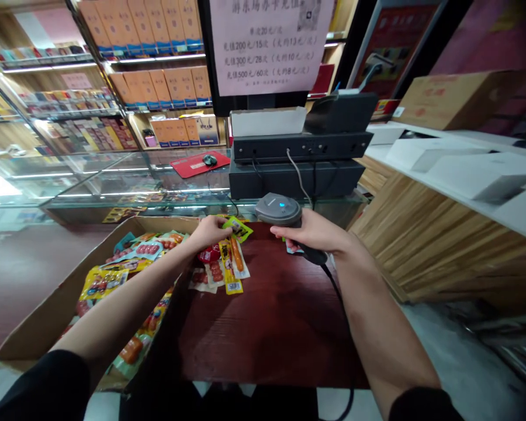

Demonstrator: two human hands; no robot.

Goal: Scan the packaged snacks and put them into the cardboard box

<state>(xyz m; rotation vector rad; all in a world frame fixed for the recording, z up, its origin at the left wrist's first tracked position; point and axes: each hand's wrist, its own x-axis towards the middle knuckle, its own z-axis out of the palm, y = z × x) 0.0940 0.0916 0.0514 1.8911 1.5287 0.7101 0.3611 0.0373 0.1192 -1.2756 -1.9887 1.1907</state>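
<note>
While the left hand (210, 234) pinches a small bright-green plastic packet (242, 230) over the far part of the dark red wooden desk (267, 327), the right hand (310, 231) grips a dark grey plastic handheld scanner (278, 209) with a blue light, its head just beside the packet in this view. The work looks under way rather than finished: some packets lie out on the desk, one is in hand, and many fill the open brown cardboard box (56, 310) on the left. Whether the green packet is scanned yet, I cannot tell. Counted, there is one scanner, one box and one held packet. Below the left hand, at least five packets overlap: one shiny red packet (209, 254), two clear packets of reddish-brown food (216, 272), one long yellow packet with a barcode (231, 272) and one pale packet with an orange sausage (237, 255). At least one pale-blue and green packet (291, 248) shows partly behind the right hand. Those in the box overlap too much to count.
</note>
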